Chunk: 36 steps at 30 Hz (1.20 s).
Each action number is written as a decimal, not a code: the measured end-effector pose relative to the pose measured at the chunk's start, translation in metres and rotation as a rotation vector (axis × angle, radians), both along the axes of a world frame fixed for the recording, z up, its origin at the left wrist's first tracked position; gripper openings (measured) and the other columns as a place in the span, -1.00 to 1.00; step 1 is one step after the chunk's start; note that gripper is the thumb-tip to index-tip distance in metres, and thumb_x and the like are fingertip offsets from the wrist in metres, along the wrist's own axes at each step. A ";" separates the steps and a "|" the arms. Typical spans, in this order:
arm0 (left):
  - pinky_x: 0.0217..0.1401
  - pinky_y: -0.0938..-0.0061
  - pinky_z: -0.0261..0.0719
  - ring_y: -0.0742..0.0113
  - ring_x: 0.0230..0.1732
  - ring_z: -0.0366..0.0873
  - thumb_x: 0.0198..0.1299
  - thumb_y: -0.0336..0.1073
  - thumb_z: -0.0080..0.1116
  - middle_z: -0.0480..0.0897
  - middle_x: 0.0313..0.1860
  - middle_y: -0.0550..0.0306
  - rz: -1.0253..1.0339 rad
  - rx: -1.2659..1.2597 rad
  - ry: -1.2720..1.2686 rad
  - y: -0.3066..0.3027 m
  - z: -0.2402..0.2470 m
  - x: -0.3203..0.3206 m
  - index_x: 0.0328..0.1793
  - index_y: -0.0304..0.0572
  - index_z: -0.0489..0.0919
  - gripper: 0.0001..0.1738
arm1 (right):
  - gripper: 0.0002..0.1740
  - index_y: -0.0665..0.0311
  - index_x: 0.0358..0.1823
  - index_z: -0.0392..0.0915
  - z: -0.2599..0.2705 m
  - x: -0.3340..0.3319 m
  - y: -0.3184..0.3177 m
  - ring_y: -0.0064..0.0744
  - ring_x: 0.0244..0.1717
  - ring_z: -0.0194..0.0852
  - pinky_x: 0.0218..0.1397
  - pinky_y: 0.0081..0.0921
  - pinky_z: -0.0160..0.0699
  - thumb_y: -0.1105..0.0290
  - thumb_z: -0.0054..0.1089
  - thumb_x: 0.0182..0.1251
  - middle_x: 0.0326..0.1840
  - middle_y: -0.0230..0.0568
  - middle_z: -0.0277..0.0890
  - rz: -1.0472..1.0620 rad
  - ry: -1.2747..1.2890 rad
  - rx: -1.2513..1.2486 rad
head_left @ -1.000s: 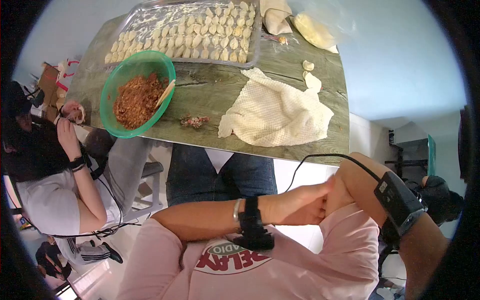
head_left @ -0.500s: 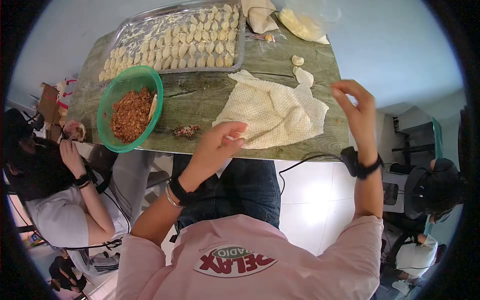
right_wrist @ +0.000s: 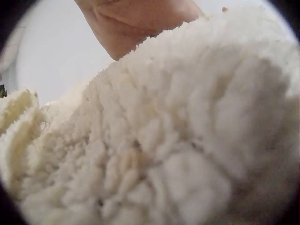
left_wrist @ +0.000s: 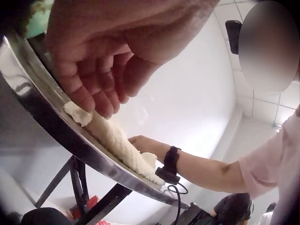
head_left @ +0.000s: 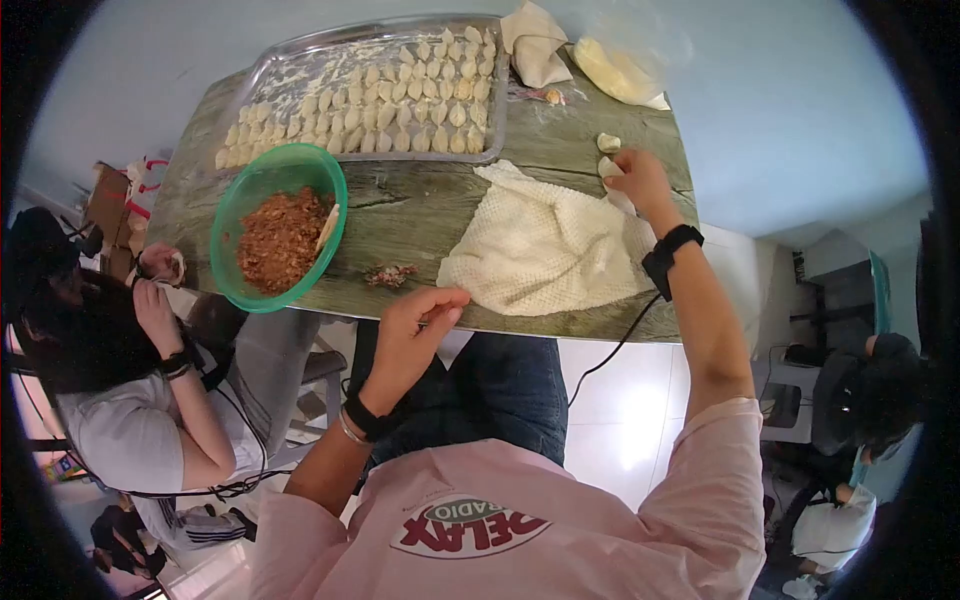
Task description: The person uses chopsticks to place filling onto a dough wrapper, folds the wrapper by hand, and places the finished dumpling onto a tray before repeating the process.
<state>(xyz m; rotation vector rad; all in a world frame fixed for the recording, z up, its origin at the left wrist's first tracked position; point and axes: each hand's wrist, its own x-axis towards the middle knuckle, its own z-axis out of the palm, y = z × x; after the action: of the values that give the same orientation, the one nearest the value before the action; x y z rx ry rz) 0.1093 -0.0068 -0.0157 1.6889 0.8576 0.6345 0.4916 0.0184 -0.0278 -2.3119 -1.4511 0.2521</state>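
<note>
The person's right hand (head_left: 643, 188) reaches to the table's right side, its thumb and fingertips pinching a flat white dough round (head_left: 608, 168) just beyond the crumpled cream cloth (head_left: 550, 250). Near the cloth's front left corner hovers the left hand (head_left: 405, 340), fingers loosely bent and holding nothing visible. In the left wrist view that left hand (left_wrist: 110, 61) hangs above the cloth (left_wrist: 115, 140) by the table edge. Cloth (right_wrist: 140, 140) fills much of the right wrist view, with part of the right hand (right_wrist: 136, 21) behind it; its fingertips are hidden there.
A green bowl (head_left: 229, 215) of brown minced filling (head_left: 280, 245) stands at the left with a light utensil. Behind it lies a metal tray (head_left: 497, 120) with rows of dumplings. A small dough piece (head_left: 608, 143) and bag (head_left: 618, 72) lie back right. Another person sits left.
From crossed over the lap, the arms have parted. The right hand has moved out and forward onto the dough round; the left has come to the cloth's front left corner.
</note>
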 end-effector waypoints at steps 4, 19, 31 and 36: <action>-0.08 0.63 0.48 0.49 -0.17 0.55 0.22 -0.45 0.05 0.63 -0.15 0.16 0.021 -0.122 -0.075 0.001 -0.001 -0.010 -0.05 -0.34 0.57 -0.79 | -0.73 0.36 -0.27 0.57 -0.018 0.017 -0.002 -0.41 -0.29 0.54 -0.26 -0.44 0.46 0.39 0.34 0.00 -0.31 -0.19 0.56 0.001 0.525 0.350; 0.05 0.51 0.49 0.39 -0.04 0.53 0.26 -0.31 0.05 0.54 -0.01 0.08 0.144 -0.731 -0.580 0.009 0.004 0.022 0.17 -0.29 0.43 -0.62 | -0.43 0.28 0.17 0.27 0.047 -0.193 -0.051 -0.51 -0.08 0.44 -0.18 -0.61 0.47 0.57 0.24 0.10 -0.06 -0.33 0.41 0.393 1.814 -0.300; -0.25 0.68 0.50 0.52 -0.32 0.54 0.20 -0.32 0.15 0.60 -0.29 0.22 0.343 -0.856 -0.656 0.009 -0.011 -0.003 -0.05 -0.25 0.54 -0.77 | -0.08 0.24 0.36 0.07 0.049 -0.221 -0.049 -0.53 -0.04 0.38 -0.12 -0.69 0.45 0.71 0.23 -0.12 0.05 -0.25 0.37 0.368 1.460 -0.249; -0.13 0.57 0.51 0.48 -0.24 0.52 0.27 -0.31 0.05 0.57 -0.25 0.18 0.285 -1.012 -0.773 0.008 -0.022 -0.009 -0.10 -0.23 0.51 -0.83 | -0.14 0.22 0.39 0.06 0.046 -0.240 -0.054 -0.55 -0.07 0.40 -0.16 -0.68 0.41 0.62 0.25 0.01 -0.03 -0.27 0.42 0.464 1.421 -0.030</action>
<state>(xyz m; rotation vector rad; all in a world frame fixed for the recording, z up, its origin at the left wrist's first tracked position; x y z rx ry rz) 0.1003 0.0007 -0.0377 0.3482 0.6550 0.7763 0.2520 -0.0358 0.0186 -1.0909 -1.0504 1.6045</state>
